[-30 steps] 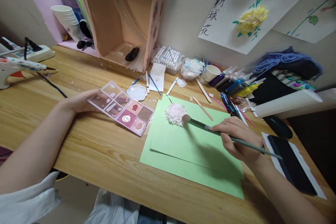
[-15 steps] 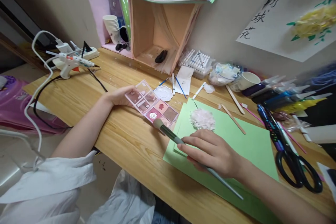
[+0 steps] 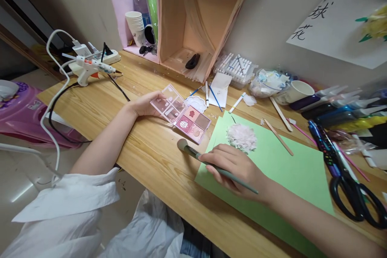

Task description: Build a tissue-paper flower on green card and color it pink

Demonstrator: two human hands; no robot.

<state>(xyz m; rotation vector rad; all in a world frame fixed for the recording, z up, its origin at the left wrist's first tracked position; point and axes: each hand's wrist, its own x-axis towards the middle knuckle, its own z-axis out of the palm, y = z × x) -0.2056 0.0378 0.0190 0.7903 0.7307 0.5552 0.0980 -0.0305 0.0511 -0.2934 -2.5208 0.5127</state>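
Note:
My left hand [image 3: 148, 104] is closed on the clear lid of an open makeup palette [image 3: 193, 122], its fingers partly seen through the plastic. The palette has several pink and brown pans. In my right hand [image 3: 232, 169] is a makeup brush [image 3: 189, 149], gripped along its grey-green handle. The brush head points left, just in front of the palette and apart from it. Beyond my right hand, a pale pink ruffled flower [image 3: 242, 137] sits on green paper [image 3: 281, 161].
A hot glue gun [image 3: 90, 68] with cords lies at the left. Behind the palette are a white flower-shaped paint dish [image 3: 198, 102] and a cardboard box [image 3: 172, 28]. Black-handled scissors [image 3: 347, 197], wooden sticks [image 3: 278, 136] and paint bottles [image 3: 329, 109] lie to the right.
The brush has moved back from the palette, its head now over bare wood nearer me. My right hand has shifted along the handle, closer to the brush head. The whole view has shifted slightly.

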